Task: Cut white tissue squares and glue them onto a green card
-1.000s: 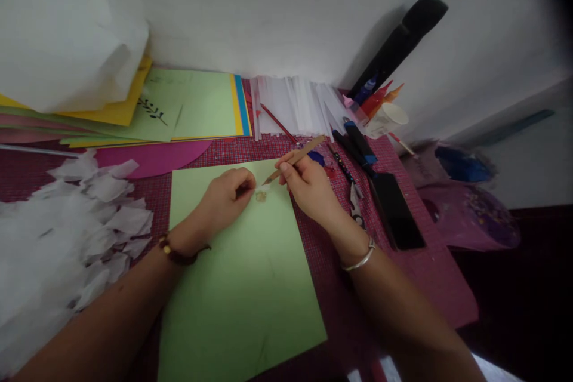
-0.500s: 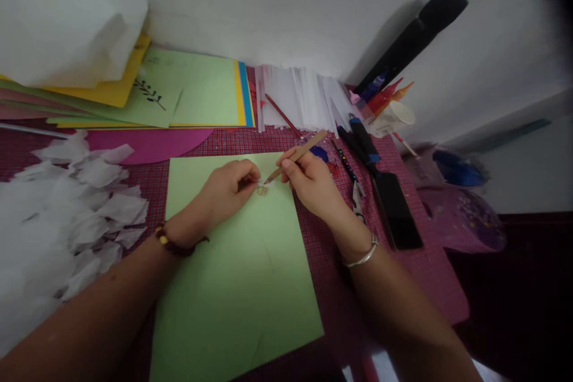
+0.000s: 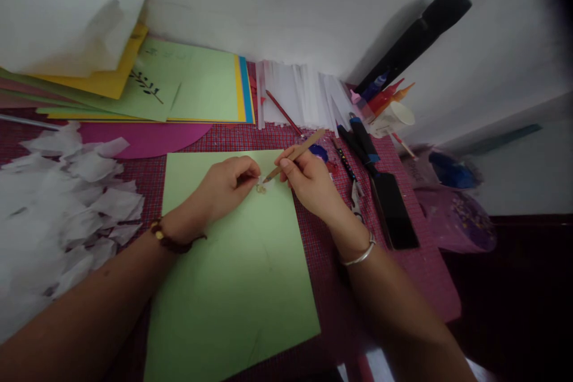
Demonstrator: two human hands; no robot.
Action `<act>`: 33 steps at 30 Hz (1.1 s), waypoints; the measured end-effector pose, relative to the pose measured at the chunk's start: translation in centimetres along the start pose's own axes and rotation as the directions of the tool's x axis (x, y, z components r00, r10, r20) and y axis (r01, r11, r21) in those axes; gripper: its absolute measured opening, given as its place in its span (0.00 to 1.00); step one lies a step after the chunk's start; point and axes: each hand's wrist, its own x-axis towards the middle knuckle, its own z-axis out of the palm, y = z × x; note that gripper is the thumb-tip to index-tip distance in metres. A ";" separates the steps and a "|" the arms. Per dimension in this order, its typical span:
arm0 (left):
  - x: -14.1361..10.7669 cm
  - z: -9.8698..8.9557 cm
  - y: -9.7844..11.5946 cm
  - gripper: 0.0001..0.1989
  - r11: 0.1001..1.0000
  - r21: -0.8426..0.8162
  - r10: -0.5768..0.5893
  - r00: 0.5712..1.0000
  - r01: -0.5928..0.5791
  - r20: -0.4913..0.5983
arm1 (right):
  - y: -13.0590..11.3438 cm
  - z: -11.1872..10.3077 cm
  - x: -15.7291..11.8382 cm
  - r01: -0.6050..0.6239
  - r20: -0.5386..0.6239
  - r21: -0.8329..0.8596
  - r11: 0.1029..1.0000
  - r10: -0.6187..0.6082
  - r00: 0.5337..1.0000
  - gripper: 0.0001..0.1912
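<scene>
A large green sheet (image 3: 237,274) lies on the red checked cloth. Over its upper part, my right hand (image 3: 308,179) holds a flat wooden stick (image 3: 304,146), its darker pointed tip angled down to the left. My left hand (image 3: 233,185) is beside that tip, thumb and forefinger pinched on a small white piece (image 3: 262,181). Just below the fingertips a small yellowish patch (image 3: 261,189) shows on the sheet. The exact contact between tip and piece is too small to tell.
Torn white paper (image 3: 102,203) is heaped at the left. Behind lie stacked coloured sheets (image 3: 206,83), white strips (image 3: 299,95) and a red pencil (image 3: 284,112). At the right are a black phone (image 3: 396,215), scissors (image 3: 357,197), a cup (image 3: 398,114) and pink bags (image 3: 461,215).
The view has shifted slightly. Both hands stay almost in place, and more of the small white piece shows between the left fingertips and the stick's tip.
</scene>
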 end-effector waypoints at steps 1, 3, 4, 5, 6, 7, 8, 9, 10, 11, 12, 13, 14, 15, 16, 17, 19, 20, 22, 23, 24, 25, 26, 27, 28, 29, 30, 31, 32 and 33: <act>0.0 0.0 0.0 0.04 1.000 -0.008 0.001 1.000 -0.001 -0.004 | -0.1 0.0 0.0 0.004 0.001 -0.011 1.000 -0.004 1.000 0.07; 0.0 0.0 0.0 0.04 1.000 -0.022 -0.004 1.000 0.004 -0.010 | -0.2 0.0 0.0 0.017 0.007 -0.036 0.999 -0.017 1.000 0.07; 0.0 0.0 0.0 0.04 1.000 -0.026 -0.009 1.000 0.009 -0.009 | -0.2 -0.1 -0.1 0.027 0.014 -0.049 0.998 -0.026 1.000 0.06; 0.0 0.0 0.0 0.04 1.000 -0.028 -0.014 1.000 0.014 -0.009 | -0.3 -0.1 -0.1 0.036 0.022 -0.060 0.998 -0.034 0.999 0.06; 0.1 0.1 0.0 0.04 0.999 -0.028 -0.018 1.000 0.018 -0.007 | -0.4 0.0 0.0 0.043 0.032 -0.069 0.997 -0.041 0.999 0.06; 0.1 0.1 0.0 0.05 0.999 -0.025 -0.021 1.000 0.021 -0.005 | -0.4 0.0 0.0 0.050 0.041 -0.076 0.996 -0.047 0.998 0.06; 0.1 0.1 0.0 0.05 1.000 -0.021 -0.021 1.000 0.021 -0.004 | -0.5 0.1 0.0 0.055 0.050 -0.082 0.995 -0.051 0.997 0.06; 0.1 0.1 0.0 0.05 1.000 -0.017 -0.018 1.000 0.018 -0.003 | -0.5 0.1 0.0 0.058 0.057 -0.084 0.995 -0.053 0.997 0.06; 0.1 0.1 0.0 0.05 1.000 -0.012 -0.015 1.000 0.015 -0.001 | -0.5 0.2 0.0 0.059 0.062 -0.085 0.995 -0.054 0.997 0.05; 0.1 0.1 0.1 0.05 1.000 -0.006 -0.012 1.000 0.012 0.002 | -0.6 0.2 0.0 0.061 0.067 -0.082 0.995 -0.055 0.996 0.05; 0.1 0.1 0.1 0.05 1.000 0.000 -0.011 1.000 0.011 0.006 | -0.6 0.2 0.0 0.060 0.062 -0.069 0.996 -0.055 0.997 0.05; 0.1 0.1 0.1 0.05 1.000 0.002 -0.011 1.000 0.011 0.009 | -0.6 0.1 0.1 0.056 0.042 -0.043 0.997 -0.054 0.998 0.05; 0.1 0.1 0.2 0.05 1.000 0.003 -0.013 1.000 0.013 0.010 | -0.6 0.0 0.1 0.051 0.008 -0.003 0.999 -0.051 0.999 0.05; 0.2 0.1 0.2 0.06 1.000 0.002 -0.013 1.000 0.013 0.008 | -0.6 -0.2 0.1 0.045 -0.039 0.050 0.998 -0.043 0.998 0.05; 0.2 0.1 0.2 0.06 1.000 0.000 -0.013 1.000 0.013 0.005 | -0.5 -0.4 0.2 0.033 -0.082 0.106 0.994 -0.024 0.996 0.06; 0.2 0.1 0.2 0.05 1.000 -0.004 -0.011 1.000 0.011 0.002 | -0.5 -0.7 0.2 0.014 -0.102 0.154 0.988 0.002 0.995 0.06; 0.2 0.2 0.1 0.05 1.000 -0.009 -0.008 1.000 0.008 -0.003 | -0.3 -1.0 0.3 -0.041 -0.058 0.196 0.980 0.053 0.997 0.06; 0.2 0.2 0.1 0.05 1.000 -0.018 -0.009 1.000 0.009 -0.004 | -0.2 -1.1 0.3 -0.070 -0.015 0.190 0.979 0.074 0.997 0.06; 0.2 0.3 0.0 0.05 0.999 -0.042 -0.010 1.000 0.009 -0.005 | 0.1 -1.0 0.3 -0.103 0.049 0.166 0.981 0.096 0.994 0.05; 0.2 0.3 -0.1 0.05 0.999 -0.050 -0.009 1.000 0.009 -0.006 | 0.2 -0.9 0.4 -0.105 0.050 0.165 0.981 0.098 0.994 0.05; 0.2 0.3 -0.1 0.05 0.999 -0.053 -0.008 1.000 0.007 -0.005 | 0.3 -0.7 0.4 -0.102 0.036 0.173 0.980 0.097 0.995 0.05; 0.2 0.3 -0.2 0.06 0.999 -0.048 -0.003 1.000 0.002 -0.005 | 0.4 -0.5 0.4 -0.098 0.020 0.185 0.978 0.096 0.995 0.05; 0.2 0.3 -0.2 0.06 0.999 -0.035 0.007 1.000 -0.007 -0.006 | 0.5 -0.4 0.4 -0.094 0.009 0.199 0.976 0.094 0.996 0.05; 0.3 0.3 -0.2 0.07 1.000 -0.016 0.021 1.000 -0.021 -0.009 | 0.6 -0.3 0.5 -0.094 0.003 0.209 0.973 0.095 0.995 0.05; 0.3 0.2 -0.3 0.08 0.999 0.003 0.037 0.999 -0.037 -0.011 | 0.6 -0.2 0.6 -0.097 0.000 0.213 0.972 0.100 0.995 0.05; 0.3 0.2 -0.3 0.09 0.998 0.019 0.053 0.999 -0.052 -0.014 | 0.7 -0.2 0.6 -0.104 0.003 0.213 0.971 0.106 0.994 0.05; 0.3 0.2 -0.4 0.10 0.997 0.031 0.066 0.998 -0.066 -0.014 | 0.7 -0.1 0.7 -0.112 0.009 0.211 0.971 0.113 0.994 0.05; 0.3 0.1 -0.4 0.10 0.997 0.037 0.073 0.997 -0.073 -0.015 | 0.7 -0.1 0.8 -0.117 0.012 0.208 0.971 0.117 0.993 0.05; 0.3 0.1 -0.5 0.11 0.997 0.039 0.075 0.997 -0.074 -0.014 | 0.7 -0.1 0.8 -0.118 0.015 0.207 0.971 0.117 0.993 0.05; 0.3 0.1 -0.5 0.11 0.997 0.038 0.073 0.997 -0.072 -0.015 | 0.7 -0.1 0.8 -0.114 0.019 0.207 0.972 0.113 0.993 0.05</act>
